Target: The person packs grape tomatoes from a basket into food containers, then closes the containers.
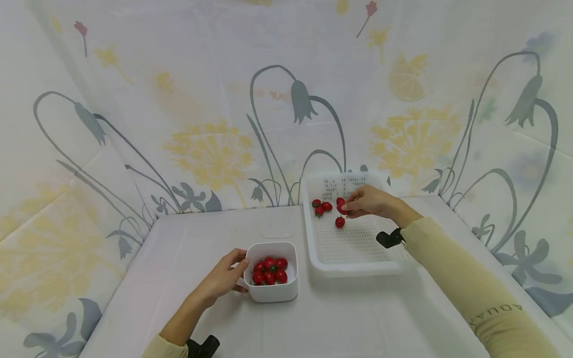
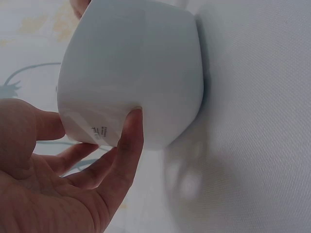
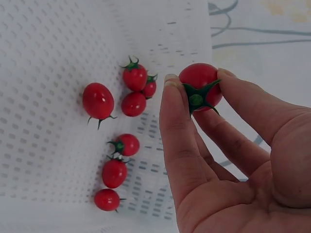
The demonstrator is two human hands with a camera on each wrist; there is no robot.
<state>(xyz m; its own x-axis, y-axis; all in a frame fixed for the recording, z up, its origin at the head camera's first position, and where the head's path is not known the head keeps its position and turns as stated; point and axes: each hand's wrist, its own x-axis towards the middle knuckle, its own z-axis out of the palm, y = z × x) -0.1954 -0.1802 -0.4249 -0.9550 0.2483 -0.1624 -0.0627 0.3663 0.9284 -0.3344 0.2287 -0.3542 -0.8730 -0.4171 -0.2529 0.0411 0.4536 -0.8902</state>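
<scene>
The right hand (image 1: 370,200) was holding one small, red, oval tomato with a green star-shaped stem top (image 3: 197,73), pinched narrowly between the thumb and the fingertips. In the head view this tomato was right of the centre of the frame, over a white, rectangular plastic basket with many small holes (image 1: 353,270). In the right wrist view seven other red tomatoes with green stems (image 3: 98,101) lay in the basket: one near the middle of the frame, a little to the left; three close together just right of it; and three in a short row below these. In the head view the hand covered some of them.

The left hand (image 1: 221,278) was gripping a white, smooth, square container with rounded corners (image 1: 275,295) by its left side, in the lower middle of the frame. In the left wrist view one finger pressed on the wall of the container, near a small printed mark (image 2: 99,132). Inside the container several red tomatoes (image 1: 269,277) lay together.

The container and the basket were near each other, but apart, on a table with a white cover (image 1: 250,223). A beige sleeve with dark letters (image 1: 470,283) came from the lower right of the frame. Behind the table, a white cloth with yellow and grey printed flowers (image 1: 210,154) filled the upper part.
</scene>
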